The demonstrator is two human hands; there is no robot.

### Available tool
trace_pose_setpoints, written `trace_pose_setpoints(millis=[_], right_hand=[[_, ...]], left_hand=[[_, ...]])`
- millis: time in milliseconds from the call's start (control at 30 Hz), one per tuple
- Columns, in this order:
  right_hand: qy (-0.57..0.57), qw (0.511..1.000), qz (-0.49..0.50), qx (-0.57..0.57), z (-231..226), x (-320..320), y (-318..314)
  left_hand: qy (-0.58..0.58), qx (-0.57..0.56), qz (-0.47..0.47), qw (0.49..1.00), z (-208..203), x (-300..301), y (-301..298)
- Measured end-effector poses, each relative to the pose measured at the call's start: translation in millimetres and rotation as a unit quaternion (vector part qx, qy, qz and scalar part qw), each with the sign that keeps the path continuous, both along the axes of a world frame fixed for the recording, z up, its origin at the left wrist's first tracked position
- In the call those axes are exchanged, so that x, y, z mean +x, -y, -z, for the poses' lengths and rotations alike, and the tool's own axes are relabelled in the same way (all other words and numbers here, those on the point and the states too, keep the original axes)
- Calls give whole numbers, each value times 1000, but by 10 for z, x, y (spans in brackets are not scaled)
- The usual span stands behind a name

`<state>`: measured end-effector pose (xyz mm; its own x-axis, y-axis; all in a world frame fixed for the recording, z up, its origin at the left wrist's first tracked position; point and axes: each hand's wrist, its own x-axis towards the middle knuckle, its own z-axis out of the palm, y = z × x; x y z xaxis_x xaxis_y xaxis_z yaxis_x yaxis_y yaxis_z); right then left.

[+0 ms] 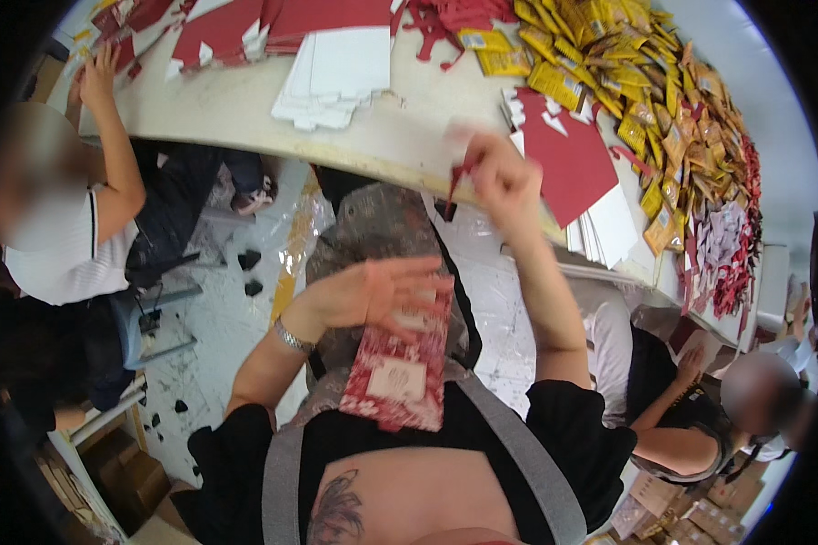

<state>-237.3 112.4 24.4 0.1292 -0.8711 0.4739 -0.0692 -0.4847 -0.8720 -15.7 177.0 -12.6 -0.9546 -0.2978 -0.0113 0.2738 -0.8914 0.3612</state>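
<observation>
On my lap lies a flat red-and-white patterned paper package (395, 380) with a pale label panel; whether it is a box or a bag I cannot tell. My left hand (377, 292) rests on its upper end, fingers stretched out and spread. Raised over the table's near edge is my right hand (500, 182), blurred by motion, its fingers curled closed. From those fingers hangs a thin dark red strip (456, 182). Close to this hand, a red sheet (568, 163) lies on top of a stack of white-backed sheets.
Yellow packets (600, 54) are heaped on the table (364, 150), with orange packets and red ribbons farther right. White cut card sheets (336, 77) lie at the back. Co-workers sit at left (73, 236) and right (682, 409). Cardboard boxes (132, 481) stand low at left.
</observation>
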Motion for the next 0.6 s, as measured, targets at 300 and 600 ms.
trace_pose_setpoints(millis=[300, 600], right_hand=[[-170, 978, -71, -98, 303, 194, -1549], [-283, 907, 123, -287, 306, 200, -1809]], left_hand=[[227, -15, -50, 973, 55, -319, -167], [316, 26, -95, 944, -70, -374, -240]])
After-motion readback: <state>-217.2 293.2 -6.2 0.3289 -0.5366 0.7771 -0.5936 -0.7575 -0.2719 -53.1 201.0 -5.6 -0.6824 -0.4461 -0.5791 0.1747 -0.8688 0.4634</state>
